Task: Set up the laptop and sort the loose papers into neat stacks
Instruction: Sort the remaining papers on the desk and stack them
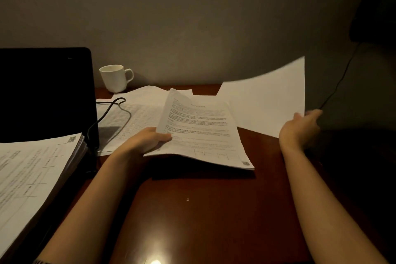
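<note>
My left hand grips the left edge of a bundle of printed papers, held slightly above the dark wooden desk. Off to the right, my right hand pinches the lower corner of a single blank white sheet, which is lifted and curved in the air. The black laptop stands open at the left with a dark screen. A thick stack of printed forms lies over its keyboard area. More loose sheets lie flat behind the bundle.
A white mug stands at the back by the wall, right of the laptop. A black cable runs from the laptop over the loose sheets. Another thin cable hangs at the right beside a dark object.
</note>
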